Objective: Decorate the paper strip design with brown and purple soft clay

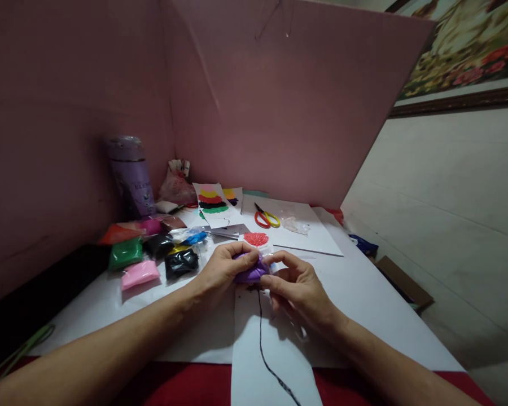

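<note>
Purple and soft-looking, the packet (249,274), gripped by the left hand (223,264) and held at its edge by the right hand (303,288), could split if tugged hard, smearing the black-lined paper (245,349) beneath.

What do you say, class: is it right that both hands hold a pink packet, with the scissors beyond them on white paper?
Not quite: the head view shows the packet held by the left hand and right hand is purple, not pink. The scissors do lie beyond them on white paper.
</note>
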### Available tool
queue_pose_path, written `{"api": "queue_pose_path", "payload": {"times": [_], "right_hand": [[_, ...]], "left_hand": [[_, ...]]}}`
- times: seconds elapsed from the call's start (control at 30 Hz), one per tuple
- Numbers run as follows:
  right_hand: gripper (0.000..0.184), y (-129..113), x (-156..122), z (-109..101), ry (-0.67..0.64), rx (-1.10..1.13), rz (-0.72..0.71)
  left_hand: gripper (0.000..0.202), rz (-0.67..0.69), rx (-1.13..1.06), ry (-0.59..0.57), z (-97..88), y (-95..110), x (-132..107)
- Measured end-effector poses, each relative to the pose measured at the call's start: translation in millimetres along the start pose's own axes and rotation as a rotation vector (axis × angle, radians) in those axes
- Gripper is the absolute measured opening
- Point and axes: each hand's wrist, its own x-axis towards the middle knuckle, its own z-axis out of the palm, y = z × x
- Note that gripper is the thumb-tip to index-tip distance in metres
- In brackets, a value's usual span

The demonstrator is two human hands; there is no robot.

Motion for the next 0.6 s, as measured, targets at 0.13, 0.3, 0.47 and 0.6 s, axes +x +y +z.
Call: {"api": "queue_pose_path", "payload": {"times": [0.13, 0.3, 0.47, 0.6], "right_hand": [[0.037, -4.8, -2.7, 4.1, 0.126, -0.09, -0.043], [0.041, -8.1, -4.6, 5.5, 0.152, -0.177, -0.084], [0.039, -6.4, -5.4, 7.0, 0.147, -0.211, -0.066], [0.031, -6.4, -4.8, 7.2, 0.116, -0.185, -0.04]], "left_hand": [[0.043, 0.038, 0.031, -0.009, -3.8, 0.0, 2.8], [0.04, 0.068, 0.004, -0.01, -3.5, 0.9, 2.1], [0.041, 0.106, 0.038, 0.007, -2.4, -0.4, 0.3], [0.04, 0.112, 0.065, 0.05, -0.9, 0.1, -1.8]]}}
